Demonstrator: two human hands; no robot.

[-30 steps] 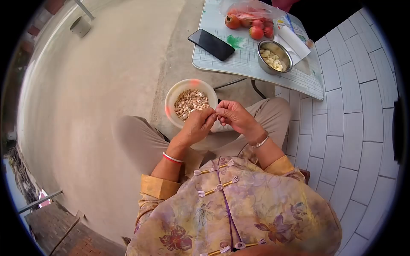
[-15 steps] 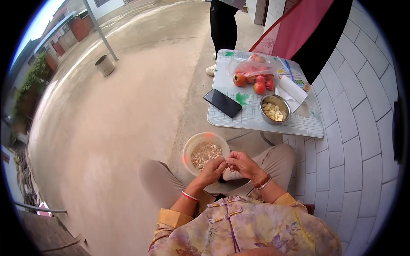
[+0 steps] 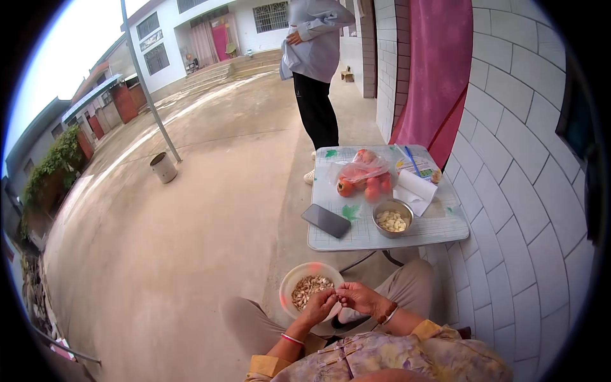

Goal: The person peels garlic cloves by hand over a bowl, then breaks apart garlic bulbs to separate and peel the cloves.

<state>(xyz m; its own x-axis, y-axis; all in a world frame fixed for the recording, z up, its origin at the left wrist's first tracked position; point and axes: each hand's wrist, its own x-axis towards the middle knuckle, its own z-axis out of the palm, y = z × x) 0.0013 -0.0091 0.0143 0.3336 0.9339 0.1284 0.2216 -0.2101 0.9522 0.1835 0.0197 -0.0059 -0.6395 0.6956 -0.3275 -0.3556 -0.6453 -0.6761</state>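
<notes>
My left hand point(image 3: 319, 307) and my right hand point(image 3: 358, 297) meet fingertip to fingertip over the right rim of a pale plastic basin point(image 3: 289, 280). Both are closed in a pinch on a small pale piece that looks like a garlic clove, mostly hidden by the fingers. Unpeeled garlic cloves point(image 3: 308, 288) lie in the basin, which sits low between my knees. Ahead, on the small table, a steel bowl point(image 3: 407, 219) holds peeled, cream-coloured garlic cloves point(image 3: 391, 221).
The folding table point(image 3: 439, 237) also bears a black phone point(image 3: 326, 220), red fruit in a plastic bag point(image 3: 363, 177), a paper roll point(image 3: 417, 185) and a blue pen point(image 3: 412, 162). A tiled wall point(image 3: 509, 191) runs along the right. Behind the table stands a person point(image 3: 316, 83).
My view has tipped upward, so the table and basin sit lower and more of the standing person and courtyard shows. Both hands stay pinched together by the basin.
</notes>
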